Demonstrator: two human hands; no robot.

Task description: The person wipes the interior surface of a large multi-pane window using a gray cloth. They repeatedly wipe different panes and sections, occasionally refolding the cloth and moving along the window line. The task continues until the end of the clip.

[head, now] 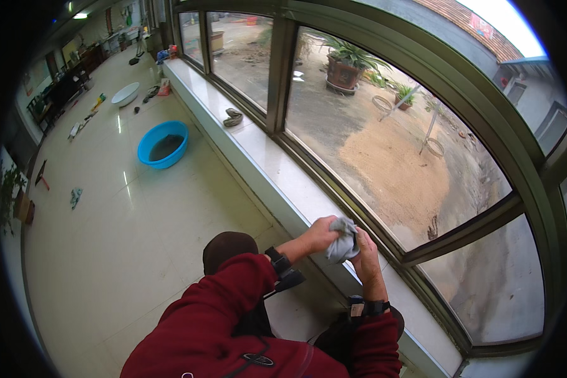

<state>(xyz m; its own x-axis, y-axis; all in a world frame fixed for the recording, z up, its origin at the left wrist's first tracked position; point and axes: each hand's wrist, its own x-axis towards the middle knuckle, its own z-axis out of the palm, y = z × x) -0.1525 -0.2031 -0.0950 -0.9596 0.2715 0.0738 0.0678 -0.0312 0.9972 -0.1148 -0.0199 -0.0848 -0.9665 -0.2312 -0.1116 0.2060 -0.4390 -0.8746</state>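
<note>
A bunched grey cloth (343, 243) is held between my two hands, above the white tiled windowsill (283, 175). My left hand (320, 234) grips the cloth from its left side. On its right side my right hand (366, 253) has its fingers closed on the same cloth. The fingertips are partly hidden by the folds. Beside the sill rise large window panes in a dark metal frame (276, 71). Farther along the sill lies a crumpled brown cloth (233, 117).
A blue basin (183, 141) of dark water stands on the tiled floor left of the sill, with a white basin (125, 94) beyond it. A small patterned cloth (76, 197) lies on the floor at the left, near a potted plant (24, 208).
</note>
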